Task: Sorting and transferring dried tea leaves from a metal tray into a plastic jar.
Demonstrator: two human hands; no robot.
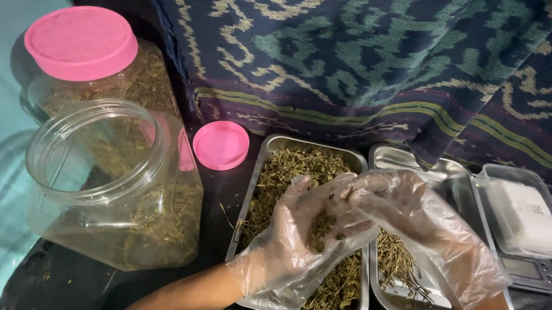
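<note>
My left hand [296, 232], in a loose clear plastic glove, is cupped over a steel tray [250, 192] full of dried green herb and holds a clump of that dried herb [318, 229]. My right hand [415, 218], gloved the same way, reaches across from the right and pinches at the clump against the left palm. A second steel tray [397, 159] lies under my right hand with a smaller scatter of dried stems [395, 263] in it.
An open clear plastic jar [110, 181] partly filled with herb stands at left, its pink lid [221, 145] lying beside the tray. Behind it is a jar closed with a pink lid [80, 42]. A small scale with a clear dish [524, 217] sits at right. Patterned woven cloth [375, 58] hangs behind.
</note>
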